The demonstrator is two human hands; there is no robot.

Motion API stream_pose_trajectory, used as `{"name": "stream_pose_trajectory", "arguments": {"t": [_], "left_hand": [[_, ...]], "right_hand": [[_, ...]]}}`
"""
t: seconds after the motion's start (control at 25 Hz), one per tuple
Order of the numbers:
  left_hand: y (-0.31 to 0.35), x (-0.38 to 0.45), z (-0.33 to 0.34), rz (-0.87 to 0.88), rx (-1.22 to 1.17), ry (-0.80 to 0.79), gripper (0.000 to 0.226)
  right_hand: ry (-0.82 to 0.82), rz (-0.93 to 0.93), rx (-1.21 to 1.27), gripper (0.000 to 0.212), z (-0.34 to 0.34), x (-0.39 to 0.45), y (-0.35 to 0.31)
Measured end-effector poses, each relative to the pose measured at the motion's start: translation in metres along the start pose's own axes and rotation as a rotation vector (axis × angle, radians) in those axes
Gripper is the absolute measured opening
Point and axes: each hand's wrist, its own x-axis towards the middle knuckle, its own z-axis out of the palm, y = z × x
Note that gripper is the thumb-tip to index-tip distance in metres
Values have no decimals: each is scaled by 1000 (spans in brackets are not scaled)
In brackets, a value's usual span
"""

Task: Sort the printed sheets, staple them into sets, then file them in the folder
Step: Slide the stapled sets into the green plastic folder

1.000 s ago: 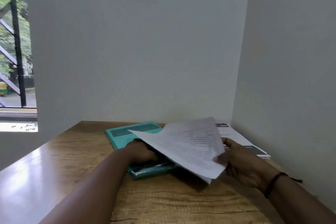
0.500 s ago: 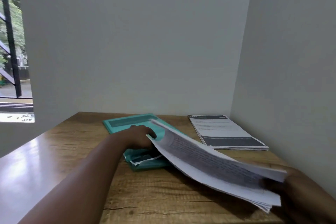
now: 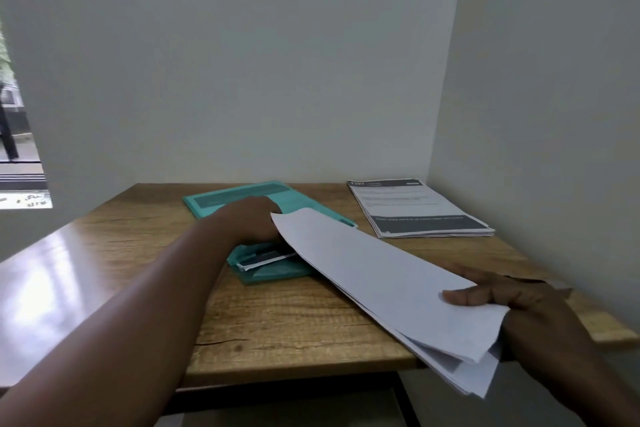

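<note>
Head view, looking down at a wooden surface [image 3: 284, 315] set in a corner between pale walls. Right hand [image 3: 512, 298] grips a loose sheaf of white sheets [image 3: 391, 284] at its near end: thumb lies on top, fingers are under the paper. The sheaf slopes from that hand, out past the near edge of the surface, up and left, and its far corner overlaps the folder. Top sheet shows blank white; the lower sheets fan out unevenly at the near corner.

Left hand [image 3: 249, 218] rests on the teal folder [image 3: 242, 199], which lies flat near the back of the surface. Its fingers are hidden behind the sheaf, so I cannot tell whether they are straight or curled. At the folder's near edge a few papers [image 3: 266, 258] stick out between its covers.

A second stack of printed sheets [image 3: 415, 210] with dark bands across the top page lies flat at the back right, close to the right wall, apart from the folder.

Far left, a window [image 3: 17, 135] gives onto daylight.
</note>
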Motion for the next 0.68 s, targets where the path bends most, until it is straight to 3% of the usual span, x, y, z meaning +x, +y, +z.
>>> {"name": "stream_pose_trajectory", "arguments": {"t": [0.16,0.4,0.56,0.68], "left_hand": [[8,-1,1,32,127,32,23],[20,-4,-4,114,323,275,16],[16,-2,-8,3,225,521,24],[20,-2,-8,-53,126,629,26]], "right_hand": [[-64,-87,-128,46,-16,-4,4],[-96,-141,-250,61,-35,1,15],[-99,-134,-233,63,-32,3,9],[-137,-74,-137,50,-25,4,-2]]}}
